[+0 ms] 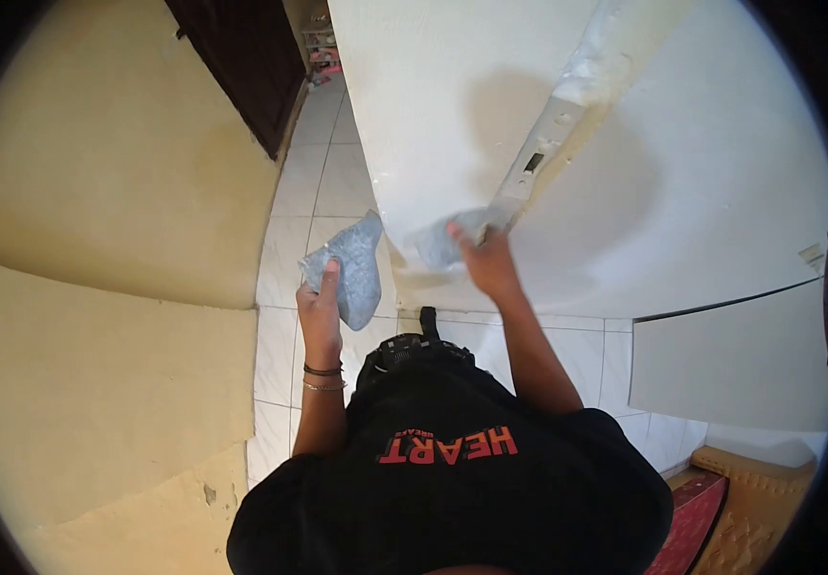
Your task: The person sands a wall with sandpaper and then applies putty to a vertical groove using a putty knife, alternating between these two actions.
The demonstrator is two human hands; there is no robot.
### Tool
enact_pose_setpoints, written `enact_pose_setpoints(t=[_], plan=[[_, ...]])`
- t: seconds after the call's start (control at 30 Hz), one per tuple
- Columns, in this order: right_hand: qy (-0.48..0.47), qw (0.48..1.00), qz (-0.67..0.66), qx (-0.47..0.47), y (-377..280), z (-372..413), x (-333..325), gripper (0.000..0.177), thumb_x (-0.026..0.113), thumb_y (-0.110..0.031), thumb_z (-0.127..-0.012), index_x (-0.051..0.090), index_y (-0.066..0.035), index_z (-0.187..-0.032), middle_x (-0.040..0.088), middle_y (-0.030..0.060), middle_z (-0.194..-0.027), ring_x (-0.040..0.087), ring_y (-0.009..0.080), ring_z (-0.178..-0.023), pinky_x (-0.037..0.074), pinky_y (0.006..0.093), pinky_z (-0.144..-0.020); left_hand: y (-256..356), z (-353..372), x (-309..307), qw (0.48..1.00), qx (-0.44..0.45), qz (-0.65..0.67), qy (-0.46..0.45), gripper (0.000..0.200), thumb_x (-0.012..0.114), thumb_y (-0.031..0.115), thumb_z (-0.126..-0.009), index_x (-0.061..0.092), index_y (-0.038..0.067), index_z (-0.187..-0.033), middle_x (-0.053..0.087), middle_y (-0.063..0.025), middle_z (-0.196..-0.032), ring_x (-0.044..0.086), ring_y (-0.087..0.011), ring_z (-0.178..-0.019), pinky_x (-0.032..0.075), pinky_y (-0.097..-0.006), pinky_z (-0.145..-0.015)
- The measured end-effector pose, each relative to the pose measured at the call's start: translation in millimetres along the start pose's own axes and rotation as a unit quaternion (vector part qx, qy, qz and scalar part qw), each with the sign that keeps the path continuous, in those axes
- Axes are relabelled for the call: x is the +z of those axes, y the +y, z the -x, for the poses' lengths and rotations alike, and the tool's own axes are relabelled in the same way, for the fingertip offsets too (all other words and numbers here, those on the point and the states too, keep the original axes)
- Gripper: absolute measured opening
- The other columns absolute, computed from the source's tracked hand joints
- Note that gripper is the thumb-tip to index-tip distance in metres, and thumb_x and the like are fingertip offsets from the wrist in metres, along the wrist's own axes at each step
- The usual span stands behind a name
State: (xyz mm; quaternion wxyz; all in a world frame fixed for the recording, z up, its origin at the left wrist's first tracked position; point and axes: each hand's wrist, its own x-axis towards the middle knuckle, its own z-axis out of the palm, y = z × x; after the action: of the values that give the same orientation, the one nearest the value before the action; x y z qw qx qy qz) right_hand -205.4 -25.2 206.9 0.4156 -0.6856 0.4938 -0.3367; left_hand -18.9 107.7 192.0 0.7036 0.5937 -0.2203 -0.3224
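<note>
My left hand (320,311) is closed on a mottled blue-grey sheet (361,278), thumb on top, and the sheet fans out over the floor tiles. Dark and metal bracelets circle that wrist. Slightly blurred, my right hand (486,259) grips another blue-grey piece (440,241), which overlaps the white wall surface (433,125) in this view. Just beyond my right fingers runs a pale grey strip (541,144) with a dark slot and small holes. White, uneven patches cover its far end. Whether the pieces are cloth or paper, I cannot tell.
A cream wall (97,172) rises on the left, with a dark brown door (246,67) farther along. White tiles (294,192) cover the floor between the walls. Tan tufted furniture (759,508) stands at the lower right beside a red surface (687,522). Small items sit on a far rack (320,43).
</note>
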Motion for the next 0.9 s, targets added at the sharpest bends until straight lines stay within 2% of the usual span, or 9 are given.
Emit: enact_pose_setpoints(t=[0.07, 0.27, 0.37, 0.43, 0.47, 0.57, 0.63, 0.73, 0.9], plan=[[-0.027, 0.987, 0.159, 0.016, 23.2, 4.5, 17.5, 0.034, 0.059, -0.03, -0.085, 0.061, 0.004, -0.084, 0.062, 0.0152, -0.073, 0.058, 0.0225, -0.069, 0.044, 0.0357, -0.066, 8.3, 0.5, -1.9, 1.0, 0.004, 0.003, -0.025, 0.032, 0.06, 0.027, -0.086, 0.062, -0.004, -0.093, 0.061, -0.0028, -0.082, 0.052, -0.0075, -0.074, 0.043, -0.0226, -0.068], [0.053, 0.982, -0.17, -0.062, -68.7, 8.6, -29.0, 0.048, 0.062, -0.037, -0.081, 0.059, 0.011, -0.086, 0.062, 0.019, -0.076, 0.058, 0.0202, -0.072, 0.045, 0.0351, -0.067, 21.1, 6.5, 2.0, 0.985, -0.011, 0.011, -0.173, 0.028, 0.061, 0.024, -0.085, 0.062, -0.003, -0.091, 0.062, -0.0028, -0.082, 0.055, -0.0081, -0.075, 0.045, -0.0229, -0.07], [0.042, 0.996, -0.07, -0.021, -44.0, 13.6, -23.0, 0.047, 0.061, -0.037, -0.082, 0.059, 0.01, -0.086, 0.063, 0.0184, -0.076, 0.06, 0.0233, -0.072, 0.046, 0.0373, -0.068, 30.6, 7.8, 4.0, 0.97, -0.029, 0.056, -0.236, 0.033, 0.061, 0.022, -0.084, 0.058, -0.006, -0.101, 0.061, -0.0104, -0.1, 0.058, -0.0155, -0.087, 0.046, -0.0287, -0.08], [-0.015, 0.998, 0.057, -0.02, 3.9, 22.5, 10.9, 0.046, 0.059, -0.035, -0.083, 0.057, 0.01, -0.092, 0.064, 0.0222, -0.082, 0.063, 0.0327, -0.082, 0.048, 0.0395, -0.07, 49.6, 13.1, 14.5, 0.948, 0.018, 0.107, -0.3, 0.038, 0.061, 0.023, -0.084, 0.056, -0.008, -0.106, 0.054, -0.0134, -0.115, 0.055, -0.0169, -0.097, 0.044, -0.0297, -0.085], [-0.175, 0.97, -0.075, 0.148, 33.6, 24.6, 20.7, 0.039, 0.058, -0.025, -0.082, 0.056, 0.009, -0.1, 0.064, 0.0221, -0.088, 0.062, 0.031, -0.087, 0.048, 0.0362, -0.074, 54.8, 14.3, 14.3, 0.945, -0.013, 0.078, -0.317, 0.042, 0.061, 0.023, -0.084, 0.052, -0.008, -0.11, 0.047, -0.0141, -0.125, 0.051, -0.0155, -0.104, 0.041, -0.0293, -0.088], [-0.194, 0.967, -0.141, -0.088, 15.4, 41.5, 30.4, 0.034, 0.061, -0.011, -0.078, 0.056, -0.002, -0.11, 0.061, 0.0095, -0.104, 0.056, 0.0181, -0.095, 0.045, 0.0331, -0.082, 30.5, 5.1, 14.3, 0.945, 0.038, -0.05, -0.321, 0.03, 0.061, 0.021, -0.084, 0.059, -0.005, -0.1, 0.048, -0.0125, -0.125, 0.052, -0.0149, -0.104, 0.041, -0.0275, -0.087], [-0.369, 0.918, -0.143, -0.023, -2.1, 39.2, 21.6, 0.04, 0.063, -0.011, -0.077, 0.053, -0.002, -0.115, 0.059, 0.0086, -0.11, 0.054, 0.0168, -0.1, 0.043, 0.0322, -0.086, 27.7, 12.0, 16.8, 0.948, 0.003, -0.026, -0.316, 0.026, 0.061, 0.019, -0.085, 0.061, -0.005, -0.096, 0.053, -0.01, -0.118, 0.054, -0.0141, -0.098, 0.042, -0.0266, -0.086], [-0.398, 0.903, -0.139, -0.076, 0.8, 36.6, 21.8, 0.042, 0.063, -0.012, -0.078, 0.051, -0.003, -0.118, 0.056, 0.0073, -0.115, 0.051, 0.0156, -0.105, 0.04, 0.0317, -0.089, 33.1, 15.2, 16.6, 0.92, -0.105, -0.026, -0.376, 0.028, 0.06, 0.022, -0.085, 0.06, -0.005, -0.094, 0.062, -0.0068, -0.097, 0.056, -0.0101, -0.083, 0.045, -0.0252, -0.075], [-0.308, 0.884, -0.352, -0.007, 10.4, 53.0, 27.9, 0.04, 0.059, -0.009, -0.079, 0.049, -0.001, -0.118, 0.056, 0.009, -0.113, 0.052, 0.016, -0.105, 0.04, 0.0338, -0.091, 23.5, 11.7, 21.2, 0.951, -0.017, -0.143, -0.274, 0.026, 0.063, 0.021, -0.084, 0.061, -0.004, -0.093, 0.063, -0.0047, -0.086, 0.055, -0.0104, -0.078, 0.045, -0.025, -0.07]])
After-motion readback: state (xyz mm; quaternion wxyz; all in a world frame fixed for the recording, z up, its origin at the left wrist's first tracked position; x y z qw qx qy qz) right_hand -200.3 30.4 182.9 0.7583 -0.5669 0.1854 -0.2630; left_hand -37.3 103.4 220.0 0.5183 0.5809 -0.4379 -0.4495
